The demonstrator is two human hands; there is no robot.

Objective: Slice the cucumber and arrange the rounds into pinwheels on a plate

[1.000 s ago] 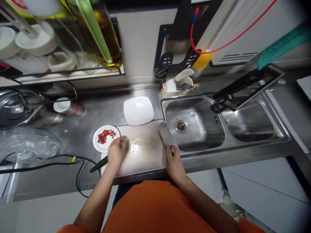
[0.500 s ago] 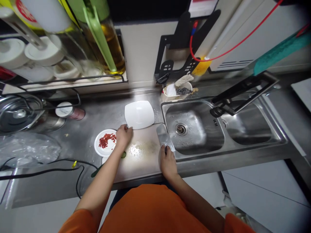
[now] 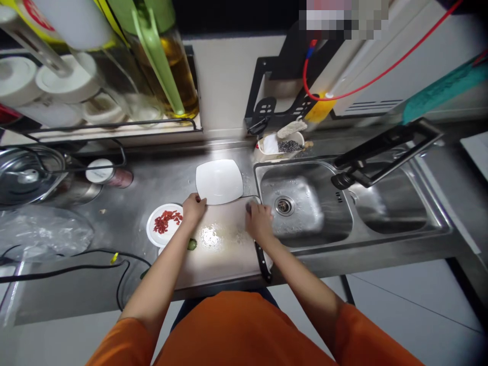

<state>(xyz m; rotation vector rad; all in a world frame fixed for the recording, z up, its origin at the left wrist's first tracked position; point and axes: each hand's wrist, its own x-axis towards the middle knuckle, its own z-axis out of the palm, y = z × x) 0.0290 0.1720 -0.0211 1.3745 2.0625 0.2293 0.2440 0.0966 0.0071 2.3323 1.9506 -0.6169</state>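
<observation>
Head view looks down on your two bare arms reaching over a steel counter (image 3: 152, 178). Your left hand (image 3: 193, 207) sits at the near left corner of the square white plate (image 3: 219, 180), fingers curled and touching its rim; you cannot tell from here whether they pinch the rim or only rest against it. That plate lies flat on the counter, just beyond the far edge of the cutting board (image 3: 224, 249) and just left of the sink (image 3: 305, 223).

Your right hand (image 3: 259, 221) is palm down at the far right corner of the cutting board, close to the sink's edge, fingers loosely bent. The knife (image 3: 264, 262) lies along the board's right side with its black handle pointing back toward you, free of your grip and just beside your wrist; its blade runs under your hand, so you cannot tell whether the fingers press on it or close on anything.

Just left of your left hand is a round white plate (image 3: 154, 234) holding red pieces (image 3: 166, 221). A green vegetable (image 3: 191, 244) shows beside your left forearm at the board's left edge. A black cable (image 3: 76, 256) trails across the counter to the left.
</observation>
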